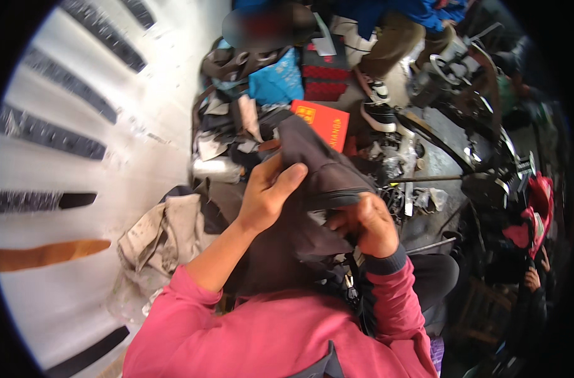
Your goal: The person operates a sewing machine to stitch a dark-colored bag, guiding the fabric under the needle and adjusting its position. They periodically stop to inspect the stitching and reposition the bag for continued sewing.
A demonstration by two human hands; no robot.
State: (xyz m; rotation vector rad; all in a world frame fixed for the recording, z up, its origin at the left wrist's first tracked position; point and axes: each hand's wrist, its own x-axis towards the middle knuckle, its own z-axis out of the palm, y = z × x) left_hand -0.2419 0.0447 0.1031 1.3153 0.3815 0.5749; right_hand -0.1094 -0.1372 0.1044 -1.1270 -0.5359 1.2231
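Observation:
A dark brown-black fabric item [325,170] with a seam and what looks like a zipper, perhaps a bag, is raised over my lap. My left hand [271,195] grips it at its left side, thumb lying on top of the cloth and fingers curled behind. At the lower right of the item, my right hand [372,223] has its fingers bent into an opening below the dark band, holding the fabric; the fingertips are partly hidden.
Cloths [154,239], a red box [321,110], a blue bag [271,82] and shoes [378,116] surround me. A white wall or board [142,101] with dark strips is left. A person in blue [375,16] is ahead; another's hands [533,277] are far right, near metal machinery [488,176].

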